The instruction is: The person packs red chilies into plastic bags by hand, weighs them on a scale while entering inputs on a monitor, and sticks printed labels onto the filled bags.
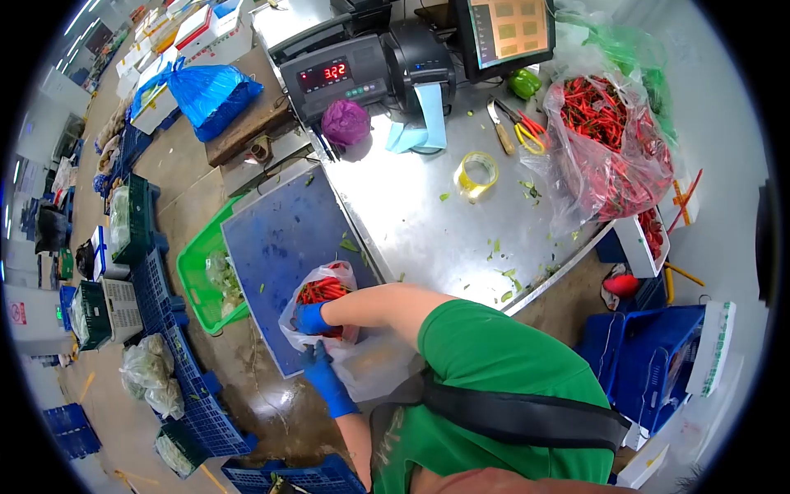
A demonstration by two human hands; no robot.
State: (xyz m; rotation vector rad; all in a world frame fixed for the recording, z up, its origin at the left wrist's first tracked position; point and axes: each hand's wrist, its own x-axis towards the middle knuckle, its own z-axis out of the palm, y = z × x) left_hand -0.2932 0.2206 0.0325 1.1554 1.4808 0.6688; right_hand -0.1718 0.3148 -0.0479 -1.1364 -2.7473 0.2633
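A clear plastic bag (285, 323) of red chilies (322, 290) rests on the blue-topped platform (276, 239) beside the metal table. My right hand (312, 319), in a blue glove, reaches into the bag's mouth against the chilies; its fingertips are hidden. My left hand (327, 383), also gloved in blue, pinches the bag's near edge. Loose clear plastic (374, 366) spreads below my right forearm. Farther right, a large open bag (613, 177) of red chilies lies on the metal table.
The metal table (395, 206) bears a scale (337, 78) reading 3.22, a purple cabbage (346, 123), yellow tape (476, 174), a knife (500, 132), scissors (529, 138) and a green pepper (524, 83). A green crate (196, 272) adjoins the platform. Blue pallets (185, 362) lie left.
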